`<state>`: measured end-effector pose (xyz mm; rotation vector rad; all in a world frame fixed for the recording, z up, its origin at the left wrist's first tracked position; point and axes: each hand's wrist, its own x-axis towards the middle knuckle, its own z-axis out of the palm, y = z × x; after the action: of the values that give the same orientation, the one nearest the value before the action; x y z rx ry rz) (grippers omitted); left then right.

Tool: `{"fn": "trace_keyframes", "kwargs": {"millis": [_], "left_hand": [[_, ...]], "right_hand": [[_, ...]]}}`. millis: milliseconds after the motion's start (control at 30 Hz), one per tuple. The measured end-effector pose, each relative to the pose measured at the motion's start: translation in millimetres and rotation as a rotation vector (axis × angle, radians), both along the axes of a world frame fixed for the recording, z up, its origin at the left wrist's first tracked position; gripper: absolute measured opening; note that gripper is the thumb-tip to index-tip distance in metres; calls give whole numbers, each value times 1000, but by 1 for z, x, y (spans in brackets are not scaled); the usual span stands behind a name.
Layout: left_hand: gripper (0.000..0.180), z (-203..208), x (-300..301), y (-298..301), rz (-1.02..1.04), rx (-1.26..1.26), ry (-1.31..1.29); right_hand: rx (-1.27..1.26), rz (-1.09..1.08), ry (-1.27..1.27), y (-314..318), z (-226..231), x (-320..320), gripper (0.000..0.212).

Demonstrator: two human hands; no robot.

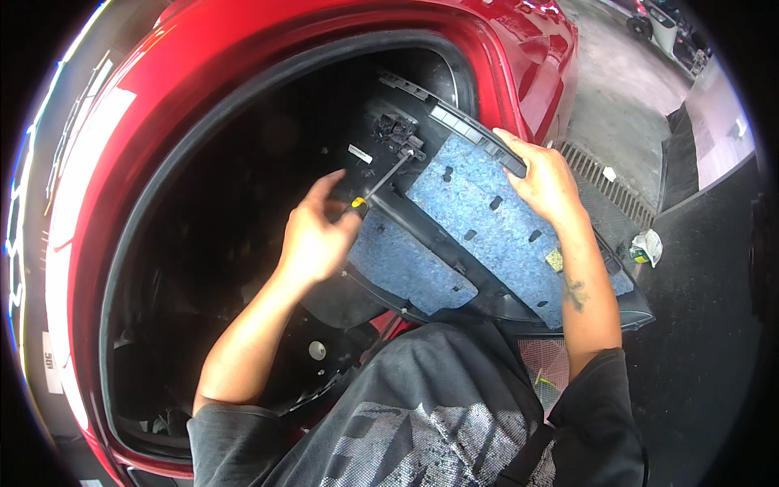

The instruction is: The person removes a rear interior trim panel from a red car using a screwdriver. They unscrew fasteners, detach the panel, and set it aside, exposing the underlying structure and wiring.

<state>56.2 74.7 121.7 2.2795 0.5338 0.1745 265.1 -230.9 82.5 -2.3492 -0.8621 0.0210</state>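
My left hand [316,239] is closed around the black and yellow handle of a screwdriver [388,177]. Its metal shaft slants up and right, with the tip at a black plastic bracket [398,132] on a trim panel. The trim panel [422,215] is black plastic with blue felt padding [487,219] on the side facing me, and it rests across the edge of a car's trunk opening. My right hand [542,180] grips the panel's upper right edge, thumb on the padded side; some of its fingers are hidden behind the edge.
Red car bodywork [89,195] and a black rubber seal [154,162] curve around the dark trunk. A floor drain grate [608,183] lies to the right, with a crumpled wrapper [647,246] near it. A motorcycle [669,32] stands at the far right.
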Motion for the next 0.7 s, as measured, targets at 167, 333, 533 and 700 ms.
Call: {"fn": "trace_keyframes", "kwargs": {"millis": [167, 333, 533, 700], "left_hand": [[33, -9, 1, 18, 252, -1272, 367], [23, 11, 20, -7, 110, -1128, 345], [28, 10, 25, -1, -354, 397, 436], [60, 13, 8, -36, -596, 1220, 443]], "right_hand": [[18, 2, -8, 2, 2, 1, 73], [58, 33, -10, 0, -1, 2, 74], [43, 48, -44, 4, -3, 1, 76], [-54, -13, -163, 7, -1, -4, 73]]}}
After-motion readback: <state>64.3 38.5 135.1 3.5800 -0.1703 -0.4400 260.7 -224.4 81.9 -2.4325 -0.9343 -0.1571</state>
